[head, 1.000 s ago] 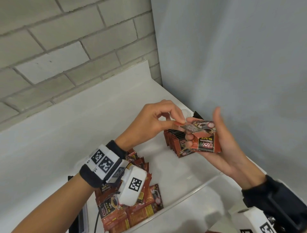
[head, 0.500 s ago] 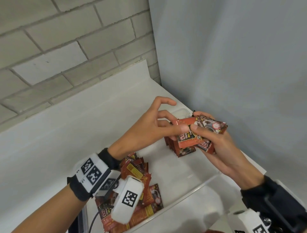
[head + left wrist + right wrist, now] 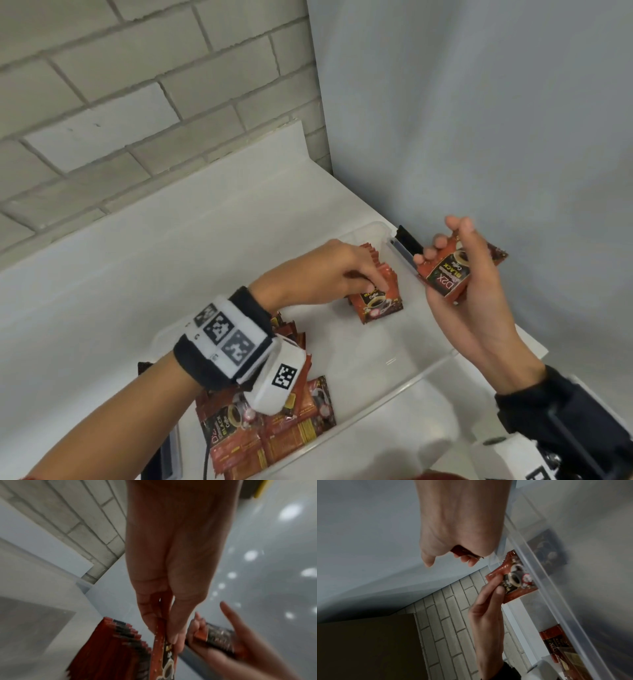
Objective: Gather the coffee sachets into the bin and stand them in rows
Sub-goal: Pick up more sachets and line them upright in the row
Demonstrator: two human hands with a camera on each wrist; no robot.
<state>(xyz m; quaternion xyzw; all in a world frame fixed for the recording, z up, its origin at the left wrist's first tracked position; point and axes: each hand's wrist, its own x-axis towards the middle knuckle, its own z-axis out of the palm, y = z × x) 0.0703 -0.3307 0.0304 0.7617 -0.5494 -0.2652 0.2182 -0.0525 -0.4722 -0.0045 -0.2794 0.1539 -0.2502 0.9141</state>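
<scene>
Red and black coffee sachets stand in a row (image 3: 371, 270) at the far end of the clear plastic bin (image 3: 394, 385). My left hand (image 3: 373, 284) reaches down into the bin and pinches the top edge of the front sachet (image 3: 378, 303), which stands upright against the row. The left wrist view shows the same pinch on the sachet (image 3: 163, 650) beside the row (image 3: 111, 649). My right hand (image 3: 445, 246) hovers over the bin's right rim and grips a small stack of sachets (image 3: 447, 277). A loose pile of sachets (image 3: 274, 435) lies at the bin's near end.
The bin sits on a white counter (image 3: 102, 291) in a corner, with a brick wall (image 3: 137, 85) behind and a plain grey wall (image 3: 479, 120) to the right. The bin's middle floor (image 3: 359, 349) is bare. A black latch (image 3: 406, 240) sits on its far rim.
My left hand took one sachet from the stack in my right hand and lowered it to the front of the standing row. My right hand drew back to the right.
</scene>
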